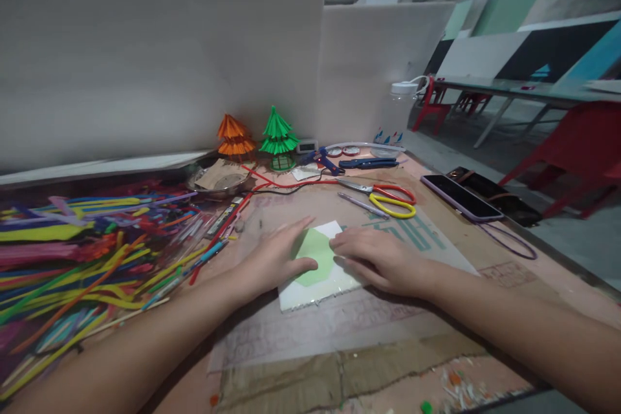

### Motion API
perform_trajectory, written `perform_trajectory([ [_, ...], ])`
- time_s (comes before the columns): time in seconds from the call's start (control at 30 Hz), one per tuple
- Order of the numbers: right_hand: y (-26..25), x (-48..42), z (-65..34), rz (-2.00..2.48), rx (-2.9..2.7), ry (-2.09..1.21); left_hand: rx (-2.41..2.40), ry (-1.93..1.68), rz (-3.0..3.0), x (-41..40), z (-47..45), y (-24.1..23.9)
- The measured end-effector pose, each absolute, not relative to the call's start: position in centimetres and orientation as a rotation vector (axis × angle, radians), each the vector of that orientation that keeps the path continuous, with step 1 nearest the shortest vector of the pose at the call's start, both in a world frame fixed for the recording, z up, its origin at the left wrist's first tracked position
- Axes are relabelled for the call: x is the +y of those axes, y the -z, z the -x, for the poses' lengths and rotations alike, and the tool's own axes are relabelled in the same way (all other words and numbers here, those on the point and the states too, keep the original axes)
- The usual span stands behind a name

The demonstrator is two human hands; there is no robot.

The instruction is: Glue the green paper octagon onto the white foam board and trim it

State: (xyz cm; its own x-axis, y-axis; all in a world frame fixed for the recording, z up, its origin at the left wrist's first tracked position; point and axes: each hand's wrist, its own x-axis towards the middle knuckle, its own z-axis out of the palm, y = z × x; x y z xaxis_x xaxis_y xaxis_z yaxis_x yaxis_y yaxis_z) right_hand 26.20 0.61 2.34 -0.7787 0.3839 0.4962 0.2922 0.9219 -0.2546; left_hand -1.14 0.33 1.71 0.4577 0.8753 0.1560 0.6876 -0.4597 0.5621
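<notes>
A light green hexagonal piece of paper (pixel 313 262) lies on a white square board (pixel 303 299) on the table in front of me. My left hand (pixel 274 255) is at its left side, fingers stretched out and thumb resting on the green paper. From the right, my right hand (pixel 381 259) reaches over the board with its fingers bent and close together. Its fingertips are at the right edge of the green paper, which they seem to pinch. Beneath the board is a translucent plastic sheet (pixel 310 336) over printed cardboard (pixel 388 369).
Scissors (pixel 392 197), a pen (pixel 363 204), a glue gun (pixel 326 160) and pliers (pixel 369 162) lie behind. Green (pixel 279 132) and orange (pixel 235 136) pipe-cleaner trees stand at the back. Colourful pipe cleaners (pixel 72 259) spread at left; a phone (pixel 460 197) and bottle (pixel 395 116) are right.
</notes>
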Motion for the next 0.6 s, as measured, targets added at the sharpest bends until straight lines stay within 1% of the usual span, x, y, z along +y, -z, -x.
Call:
perform_trajectory([
  [0.13,-2.6,1.6,-27.2,0.615,-2.490,-0.155,1.272,-0.646,-2.229,0.7,1.1,-1.7],
  [0.3,-3.9,4.4,-27.4,0.976,-2.519,-0.119,1.234,-0.706,-2.221,0.9,0.8,-1.7],
  [0.43,-5.3,9.5,-26.4,1.324,-2.456,-0.174,1.214,-0.760,-2.159,1.2,1.1,-2.3],
  [0.6,-6.0,16.4,-24.7,1.571,-2.236,-0.232,1.267,-0.909,-2.000,1.1,2.6,-4.8],
])
